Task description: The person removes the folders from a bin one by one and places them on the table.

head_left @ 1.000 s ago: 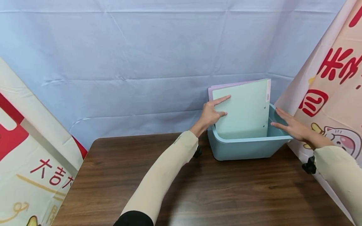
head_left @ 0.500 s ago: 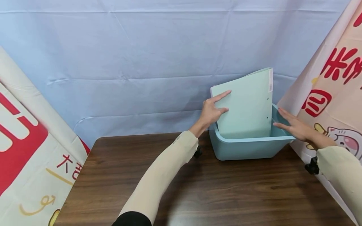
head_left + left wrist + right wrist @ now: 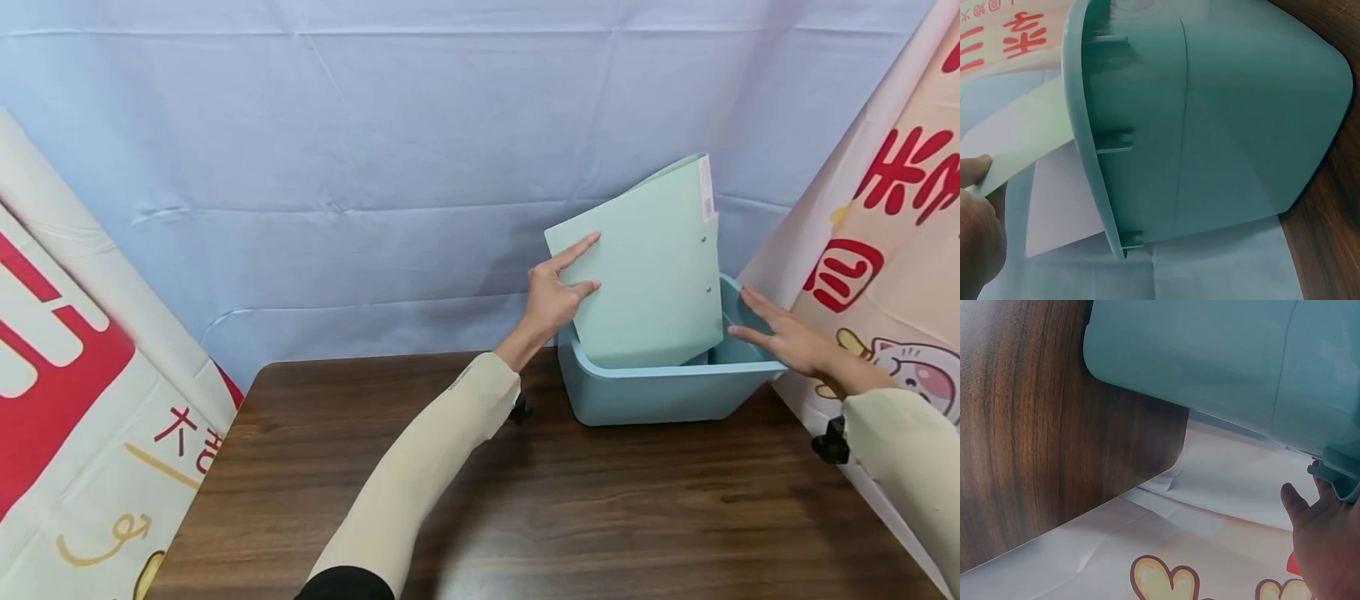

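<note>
Over the table (image 3: 600, 492) a hand could reach the front of the blue bin (image 3: 645, 400), but inside, the green folder (image 3: 645, 267) and right hand (image 3: 791, 336) leave a narrow gap

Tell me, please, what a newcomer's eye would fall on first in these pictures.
Probably the pale green folder, tilted in the blue-green bin, its left side pinched by the left hand. Next might come the right hand at the bin's right end, then the bold red lettering on the far-right hanging cloth.
</note>
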A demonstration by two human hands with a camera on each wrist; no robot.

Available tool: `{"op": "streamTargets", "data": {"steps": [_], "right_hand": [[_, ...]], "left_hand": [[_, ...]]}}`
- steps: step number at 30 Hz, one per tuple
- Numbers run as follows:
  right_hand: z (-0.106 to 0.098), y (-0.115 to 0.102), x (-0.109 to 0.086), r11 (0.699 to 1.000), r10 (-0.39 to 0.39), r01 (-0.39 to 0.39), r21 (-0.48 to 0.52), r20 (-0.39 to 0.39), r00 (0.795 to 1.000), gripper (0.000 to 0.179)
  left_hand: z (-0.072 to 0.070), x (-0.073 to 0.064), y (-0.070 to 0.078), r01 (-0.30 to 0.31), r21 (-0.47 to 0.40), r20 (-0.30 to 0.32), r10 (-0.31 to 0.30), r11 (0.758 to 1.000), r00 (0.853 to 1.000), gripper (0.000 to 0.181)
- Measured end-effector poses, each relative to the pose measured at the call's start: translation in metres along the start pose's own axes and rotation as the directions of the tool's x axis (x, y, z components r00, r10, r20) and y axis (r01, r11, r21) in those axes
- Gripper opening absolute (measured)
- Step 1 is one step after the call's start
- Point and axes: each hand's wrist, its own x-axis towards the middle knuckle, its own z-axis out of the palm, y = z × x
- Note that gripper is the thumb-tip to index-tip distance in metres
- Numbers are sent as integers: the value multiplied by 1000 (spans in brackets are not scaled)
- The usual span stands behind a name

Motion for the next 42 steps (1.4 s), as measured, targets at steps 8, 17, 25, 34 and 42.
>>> {"op": "streamTargets", "data": {"steps": [8,17,25,34,42], "right_hand": [[2,1,1,1000,10,-10,1,2,1000,86],[1,1,5,1000,11,-11,-1,1,1000,86],[1,1,3,1000,15,-15,-1,1,1000,86],[0,1,2,1000,13,-13,-10,-18,1000,86],[1,0,1,1000,13,-13,5,-15,1000,86]], "left_hand": [[-11,-5,8,-76,-67,-64,72,995,995,63],[-22,-7,10,-109,-131,-139,90,985,986,65],[-28,-9,11,-114,-177,-197,79,978,977,68],[-37,-12,16,-152,-202,-266,95,968,959,70],[-46,-14,20,-158,-244,-284,85,957,955,71]]}}
